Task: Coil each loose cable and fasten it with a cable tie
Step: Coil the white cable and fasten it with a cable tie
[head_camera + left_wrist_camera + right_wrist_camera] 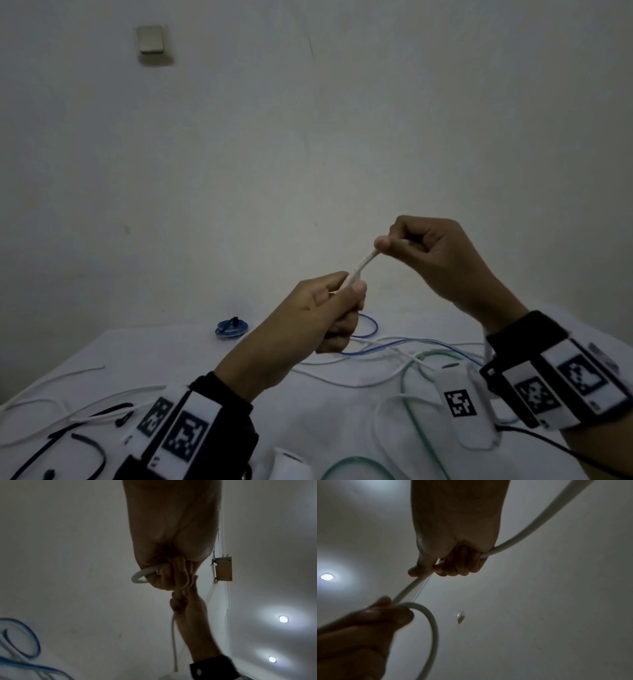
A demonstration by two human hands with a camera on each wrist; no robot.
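Both grips hold one white cable (361, 265), my left hand (318, 311) and right hand (435, 253) curled tight, so I should loop it slowly and evenly.

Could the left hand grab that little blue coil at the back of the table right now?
Probably not yet. The left hand is gripping the white cable, raised above the table. The blue coil lies uncovered behind it, so nothing blocks the way once it lets go.

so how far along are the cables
Done: one blue coil sits tied at the table's far edge. In hand: the left hand and right hand stretch a white cable between them. Left: loose blue, green and other white cables, with black ties unused.
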